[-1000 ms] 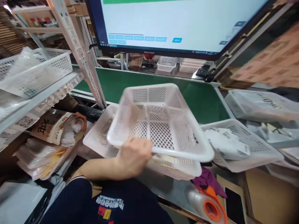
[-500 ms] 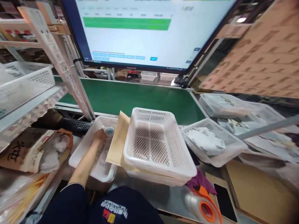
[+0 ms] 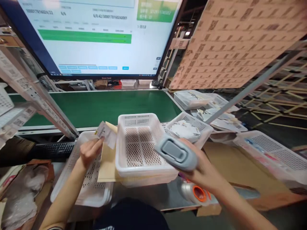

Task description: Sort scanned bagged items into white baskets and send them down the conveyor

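Observation:
Pinched in my left hand (image 3: 90, 150) is a small labelled plastic bag (image 3: 107, 133), held up above the left white basket (image 3: 57, 182). My right hand (image 3: 202, 163) is wrapped round a grey handheld barcode scanner (image 3: 177, 152), whose head points left over the right part of the middle white basket (image 3: 121, 153). That basket sits on top of another one. A tan padded envelope (image 3: 106, 167) lies beneath its left edge and sticks out between the two baskets. Some of the scanner's handle is hidden by my fingers.
A monitor (image 3: 96, 57) hangs over the green conveyor belt (image 3: 100, 105). On the right stand a basket of white packets (image 3: 184, 129) and a sheet of cardboard (image 3: 235, 166). A tape dispenser (image 3: 198, 193) lies near the front edge. A keyboard (image 3: 54, 150) is at left.
My left hand has come up out of the left basket with the plastic bag. My right hand has entered the view holding the barcode scanner. The view has turned right.

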{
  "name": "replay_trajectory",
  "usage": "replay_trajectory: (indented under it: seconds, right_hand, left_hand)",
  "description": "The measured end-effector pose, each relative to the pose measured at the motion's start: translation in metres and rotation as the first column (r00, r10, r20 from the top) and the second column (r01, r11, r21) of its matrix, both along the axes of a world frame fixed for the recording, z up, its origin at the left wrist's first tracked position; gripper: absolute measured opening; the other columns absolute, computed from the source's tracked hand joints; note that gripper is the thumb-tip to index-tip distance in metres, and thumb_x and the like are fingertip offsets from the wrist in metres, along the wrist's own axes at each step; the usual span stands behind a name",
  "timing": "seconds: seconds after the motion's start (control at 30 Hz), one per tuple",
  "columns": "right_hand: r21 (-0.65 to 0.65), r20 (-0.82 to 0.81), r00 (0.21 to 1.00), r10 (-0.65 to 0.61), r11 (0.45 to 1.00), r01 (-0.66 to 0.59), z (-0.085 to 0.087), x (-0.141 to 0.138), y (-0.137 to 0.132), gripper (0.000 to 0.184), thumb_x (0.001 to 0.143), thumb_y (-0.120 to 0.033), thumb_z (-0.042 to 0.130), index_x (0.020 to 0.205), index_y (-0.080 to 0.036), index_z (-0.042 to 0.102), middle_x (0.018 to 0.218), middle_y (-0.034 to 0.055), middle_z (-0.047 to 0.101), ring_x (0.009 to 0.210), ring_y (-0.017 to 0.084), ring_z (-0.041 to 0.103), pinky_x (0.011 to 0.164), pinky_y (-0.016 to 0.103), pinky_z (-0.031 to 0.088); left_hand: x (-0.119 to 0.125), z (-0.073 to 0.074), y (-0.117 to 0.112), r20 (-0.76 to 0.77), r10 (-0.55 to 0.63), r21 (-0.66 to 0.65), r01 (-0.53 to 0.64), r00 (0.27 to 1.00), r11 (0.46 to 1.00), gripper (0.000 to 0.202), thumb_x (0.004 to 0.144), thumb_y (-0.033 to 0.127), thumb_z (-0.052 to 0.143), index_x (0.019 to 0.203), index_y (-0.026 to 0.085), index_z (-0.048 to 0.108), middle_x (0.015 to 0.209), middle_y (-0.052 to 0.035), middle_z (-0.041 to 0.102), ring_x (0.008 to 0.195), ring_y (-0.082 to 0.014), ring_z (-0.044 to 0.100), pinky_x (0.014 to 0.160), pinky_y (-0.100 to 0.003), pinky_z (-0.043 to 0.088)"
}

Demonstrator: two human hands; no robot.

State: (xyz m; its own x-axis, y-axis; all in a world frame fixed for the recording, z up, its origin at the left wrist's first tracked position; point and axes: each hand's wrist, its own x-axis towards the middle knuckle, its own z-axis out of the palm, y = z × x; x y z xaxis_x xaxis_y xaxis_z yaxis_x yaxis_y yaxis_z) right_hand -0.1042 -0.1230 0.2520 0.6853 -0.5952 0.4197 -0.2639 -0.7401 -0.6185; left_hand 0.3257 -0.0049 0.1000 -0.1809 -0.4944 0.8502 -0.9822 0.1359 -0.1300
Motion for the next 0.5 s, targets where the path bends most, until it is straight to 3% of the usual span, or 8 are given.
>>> replay_trajectory:
  seconds: [0.07, 0.17, 0.27, 0.33, 0.4, 0.47, 0.5]
  right_hand:
    - [0.014, -0.08, 0.982, 0.17, 0.985, -0.17, 0.01, 0.032, 0.0, 0.042, 0.084, -0.016, 0.064, 0.125, -0.024, 0.061, 0.115, 0.0095, 0.072, 0.102, 0.028, 0.071, 0.087, 0.041, 0.059]
    - [0.059, -0.227, 0.943, 0.244, 0.97, -0.236, 0.023, 0.067, -0.004, 0.05, 0.078, -0.015, 0.063, 0.128, -0.018, 0.06, 0.123, 0.0141, 0.072, 0.109, 0.031, 0.07, 0.091, 0.045, 0.057]
    - [0.083, -0.313, 0.92, 0.238, 0.971, -0.223, 0.022, 0.069, -0.011, 0.055, 0.076, -0.015, 0.062, 0.131, -0.017, 0.06, 0.126, 0.0153, 0.071, 0.111, 0.032, 0.069, 0.093, 0.046, 0.056]
    - [0.094, -0.337, 0.915, 0.221, 0.975, -0.201, 0.014, 0.055, -0.013, 0.056, 0.074, -0.013, 0.06, 0.13, -0.018, 0.06, 0.126, 0.0133, 0.072, 0.11, 0.031, 0.071, 0.092, 0.044, 0.056]
    - [0.099, -0.351, 0.914, 0.206, 0.978, -0.182, 0.006, 0.035, -0.016, 0.055, 0.075, -0.012, 0.059, 0.129, -0.022, 0.061, 0.122, 0.0102, 0.073, 0.105, 0.029, 0.072, 0.087, 0.04, 0.057]
    - [0.092, -0.363, 0.912, 0.189, 0.982, -0.167, 0.001, 0.013, -0.019, 0.049, 0.08, -0.014, 0.06, 0.127, -0.027, 0.062, 0.116, 0.0073, 0.074, 0.098, 0.027, 0.073, 0.079, 0.037, 0.057]
    - [0.081, -0.372, 0.912, 0.175, 0.984, -0.156, -0.001, 0.003, -0.021, 0.046, 0.083, -0.015, 0.061, 0.127, -0.03, 0.062, 0.112, 0.0064, 0.074, 0.094, 0.026, 0.073, 0.076, 0.036, 0.057]
  left_hand:
    - [-0.025, 0.019, -0.008, 0.108, -0.179, -0.038, 0.184, 0.978, 0.982, 0.039, 0.095, 0.006, 0.071, 0.133, 0.017, 0.07, 0.086, -0.0068, 0.08, 0.074, -0.019, 0.077, 0.068, -0.029, 0.055]
    - [-0.06, 0.037, -0.024, 0.12, -0.269, -0.029, 0.274, 0.956, 0.961, 0.045, 0.097, 0.004, 0.067, 0.141, 0.015, 0.066, 0.087, -0.0068, 0.08, 0.078, -0.0203, 0.078, 0.069, -0.03, 0.057]
    - [-0.085, 0.037, -0.034, 0.134, -0.312, 0.022, 0.312, 0.941, 0.95, 0.043, 0.099, 0.006, 0.065, 0.14, 0.016, 0.066, 0.091, -0.0061, 0.081, 0.079, -0.0198, 0.078, 0.071, -0.03, 0.059]
    - [-0.086, 0.029, -0.033, 0.122, -0.316, 0.121, 0.302, 0.941, 0.946, 0.043, 0.1, 0.008, 0.065, 0.141, 0.02, 0.067, 0.094, -0.0047, 0.082, 0.076, -0.0177, 0.076, 0.067, -0.028, 0.056]
    - [-0.069, 0.016, -0.024, -0.012, -0.23, 0.265, 0.225, 0.973, 0.937, 0.042, 0.101, 0.014, 0.065, 0.142, 0.025, 0.068, 0.097, -0.0036, 0.082, 0.075, -0.0166, 0.074, 0.067, -0.027, 0.055]
    - [-0.035, -0.003, -0.007, -0.258, 0.025, 0.414, 0.087, 0.966, 0.906, 0.042, 0.104, 0.023, 0.06, 0.145, 0.026, 0.066, 0.104, -0.0052, 0.081, 0.083, -0.0182, 0.076, 0.077, -0.029, 0.058]
    - [-0.016, -0.014, 0.004, -0.363, 0.191, 0.494, 0.014, 0.912, 0.869, 0.044, 0.104, 0.025, 0.059, 0.147, 0.024, 0.064, 0.112, -0.0075, 0.08, 0.09, -0.0198, 0.076, 0.084, -0.031, 0.06]
